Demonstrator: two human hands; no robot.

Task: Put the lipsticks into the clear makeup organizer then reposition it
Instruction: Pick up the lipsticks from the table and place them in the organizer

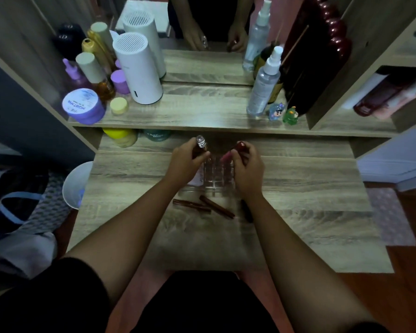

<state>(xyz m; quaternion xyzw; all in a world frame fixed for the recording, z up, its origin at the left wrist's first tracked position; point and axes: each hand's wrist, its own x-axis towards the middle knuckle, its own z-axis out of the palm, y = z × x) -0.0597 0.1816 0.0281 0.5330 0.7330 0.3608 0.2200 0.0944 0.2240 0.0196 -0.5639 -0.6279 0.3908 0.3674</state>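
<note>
The clear makeup organizer (215, 175) stands mid-table, its grid of slots partly hidden by both hands. My left hand (186, 162) grips a lipstick with a clear faceted cap (200, 143), upright over the organizer's left side. My right hand (246, 168) holds a dark red and pink lipstick (235, 150), tilted over the right slots. A pale pink item (198, 180) sits in the organizer's left part. Two brown lipstick tubes (192, 205) (216, 207) lie on the table just in front of the organizer. A dark tube (247, 211) lies beside my right forearm.
A raised shelf (202, 116) behind holds a white cylinder device (138, 70), a purple jar (83, 106), bottles, a spray bottle (264, 85) and two small figurines (283, 112). A mirror (202, 32) rises behind. A yellow jar (120, 137) sits under the shelf; a white bin (76, 183) stands left.
</note>
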